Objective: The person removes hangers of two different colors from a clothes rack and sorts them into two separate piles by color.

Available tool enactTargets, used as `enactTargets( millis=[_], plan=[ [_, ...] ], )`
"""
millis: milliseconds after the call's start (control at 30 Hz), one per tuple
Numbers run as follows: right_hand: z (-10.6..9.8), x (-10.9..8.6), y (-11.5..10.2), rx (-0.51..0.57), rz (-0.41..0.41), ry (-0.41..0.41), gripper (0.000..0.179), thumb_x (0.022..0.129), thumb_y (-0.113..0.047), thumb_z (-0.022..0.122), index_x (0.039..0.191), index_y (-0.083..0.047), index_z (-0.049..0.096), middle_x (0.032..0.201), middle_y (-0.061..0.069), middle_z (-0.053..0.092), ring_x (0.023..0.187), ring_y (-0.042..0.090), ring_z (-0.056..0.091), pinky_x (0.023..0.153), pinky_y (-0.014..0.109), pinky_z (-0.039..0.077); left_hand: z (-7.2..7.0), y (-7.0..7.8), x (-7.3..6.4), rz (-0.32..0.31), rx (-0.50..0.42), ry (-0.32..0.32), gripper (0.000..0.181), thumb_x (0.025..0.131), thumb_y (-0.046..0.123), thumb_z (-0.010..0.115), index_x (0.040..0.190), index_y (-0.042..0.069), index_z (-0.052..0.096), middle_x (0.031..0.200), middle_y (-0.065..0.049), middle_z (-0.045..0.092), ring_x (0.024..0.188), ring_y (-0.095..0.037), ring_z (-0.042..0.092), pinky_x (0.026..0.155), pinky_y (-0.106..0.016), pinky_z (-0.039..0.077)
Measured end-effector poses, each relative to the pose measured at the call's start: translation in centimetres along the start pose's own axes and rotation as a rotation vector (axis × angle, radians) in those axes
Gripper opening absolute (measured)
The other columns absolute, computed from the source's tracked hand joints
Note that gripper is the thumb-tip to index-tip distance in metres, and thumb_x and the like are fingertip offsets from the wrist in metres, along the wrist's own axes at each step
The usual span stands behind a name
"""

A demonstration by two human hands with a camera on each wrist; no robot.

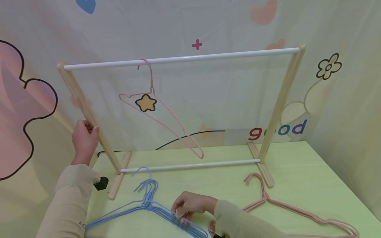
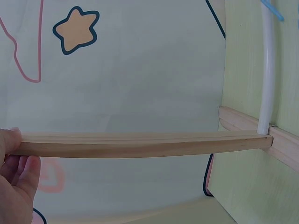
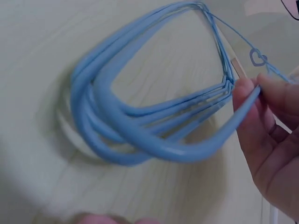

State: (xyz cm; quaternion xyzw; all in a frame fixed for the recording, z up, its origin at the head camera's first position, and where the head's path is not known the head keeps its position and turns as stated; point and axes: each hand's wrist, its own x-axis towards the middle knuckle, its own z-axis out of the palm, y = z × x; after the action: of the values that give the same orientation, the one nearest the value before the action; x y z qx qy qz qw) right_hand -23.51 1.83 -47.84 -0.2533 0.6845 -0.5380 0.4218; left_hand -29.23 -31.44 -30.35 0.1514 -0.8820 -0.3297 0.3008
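Note:
My left hand (image 1: 85,138) grips the left wooden post (image 2: 140,144) of a small clothes rack, its fingers bent round the wood. A pink hanger (image 1: 169,124) hangs by its hook from the rack's white top rail (image 1: 226,56). On the table below, a stack of blue hangers (image 1: 119,211) lies with the hooks toward the rack. My right hand (image 1: 193,206) pinches the right arm of the top blue hanger (image 3: 187,151) between thumb and fingers. That hanger is lifted slightly off the others, and its hook stands apart from theirs.
Several pink hangers (image 1: 309,215) lie stacked at the right of the table, partly behind my right sleeve (image 1: 244,218). The rack's lower white rail (image 1: 190,166) and wooden feet (image 1: 262,168) rest near the back edge. A patterned curtain (image 1: 190,99) hangs behind.

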Motion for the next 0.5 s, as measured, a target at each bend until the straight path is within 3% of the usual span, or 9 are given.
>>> enactTargets(
  millis=[500],
  plan=[
    [1.2, 0.0, -0.3, -0.321, 0.015, 0.175, 0.008, 0.070, 0.010, 0.062, 0.071, 0.003, 0.061, 0.050, -0.002, 0.050, 0.040, 0.008, 0.046, 0.038, 0.021, 0.041, 0.0, 0.1, -0.1, -0.005, 0.004, -0.001, 0.031, 0.089, 0.017, 0.048, 0.109, -0.006, 0.043, 0.099, -0.020, 0.051, 0.088, -0.030, 0.049, 0.070, -0.034, 0.038]
  ],
)
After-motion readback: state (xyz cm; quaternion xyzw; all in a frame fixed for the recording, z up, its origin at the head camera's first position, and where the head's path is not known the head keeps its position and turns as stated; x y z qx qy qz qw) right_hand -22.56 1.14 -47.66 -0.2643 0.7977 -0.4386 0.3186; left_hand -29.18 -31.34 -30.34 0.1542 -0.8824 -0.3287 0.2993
